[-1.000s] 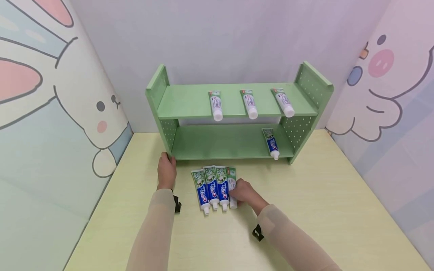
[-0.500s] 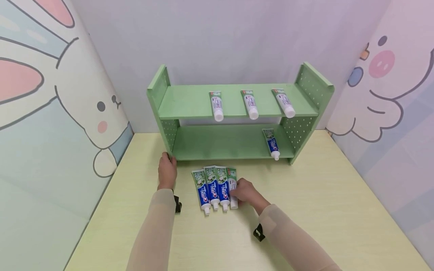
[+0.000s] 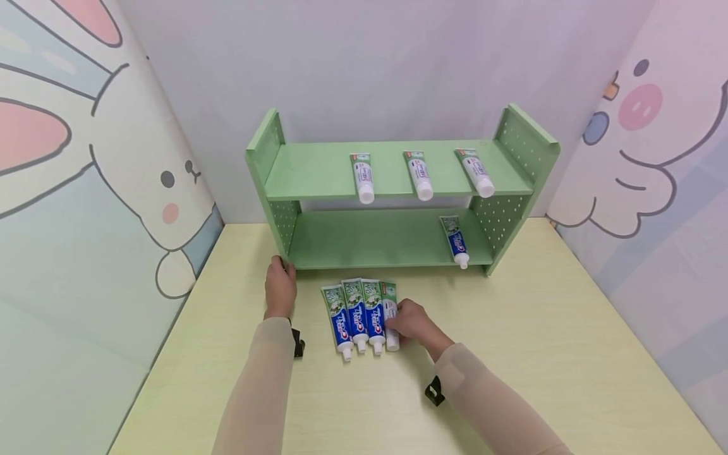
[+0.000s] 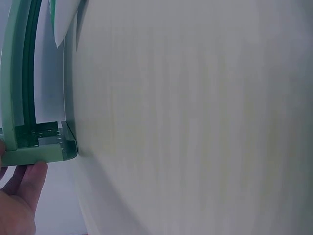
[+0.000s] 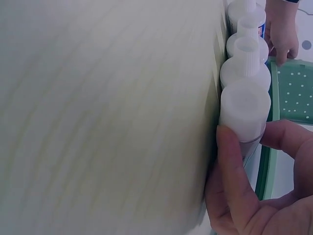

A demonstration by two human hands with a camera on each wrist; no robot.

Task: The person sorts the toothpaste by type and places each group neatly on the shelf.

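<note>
In the head view my left hand (image 3: 279, 289) grips the lower left end of a green two-tier shelf (image 3: 315, 170). The left wrist view has its fingers and thumb about the side panel (image 4: 36, 155). My right hand (image 3: 417, 323) pinches a white-and-green toothpaste tube (image 3: 390, 308) between thumb and fingers, near its cap. That tube lies on the table at the right end of a row. Beside it are three blue-and-green toothpaste tubes (image 3: 356, 316), side by side with caps facing me. White caps of the row line up in the right wrist view.
Three white toothpaste tubes (image 3: 419, 175) lie spaced out on the upper tier, caps at its front edge. One blue-and-green tube (image 3: 454, 241) lies at the right of the lower tier. The pale wood table (image 3: 352, 404) meets printed walls on both sides.
</note>
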